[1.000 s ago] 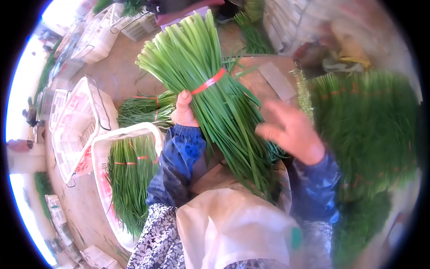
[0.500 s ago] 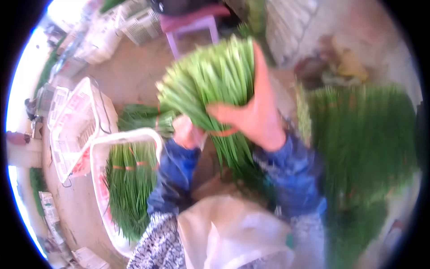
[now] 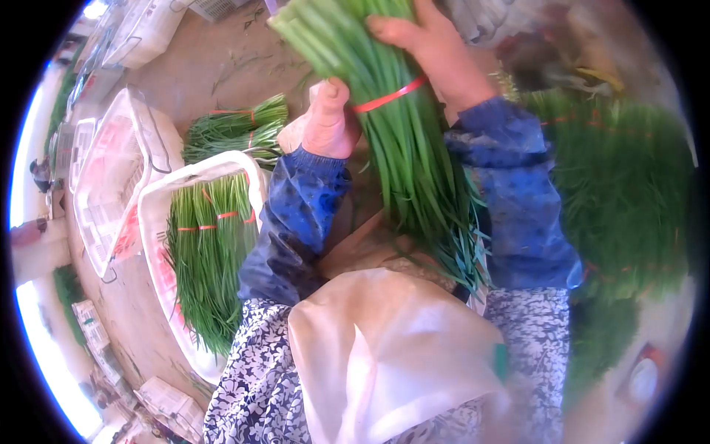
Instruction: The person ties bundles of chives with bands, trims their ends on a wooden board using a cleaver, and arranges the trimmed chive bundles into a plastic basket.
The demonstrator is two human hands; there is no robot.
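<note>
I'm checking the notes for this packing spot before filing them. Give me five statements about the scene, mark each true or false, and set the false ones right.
1. A red band goes around the bunch of chives at the hands. True.
2. The right hand is well away from that bunch of chives. False: the right hand is on its upper part, thumb across the stalks.
3. The left hand is close by the red band. True.
4. The white basket at the left holds only loose, unbanded chives. False: red bands show on the chives in the white basket.
5. Both forearms are in blue sleeves. True.
</note>
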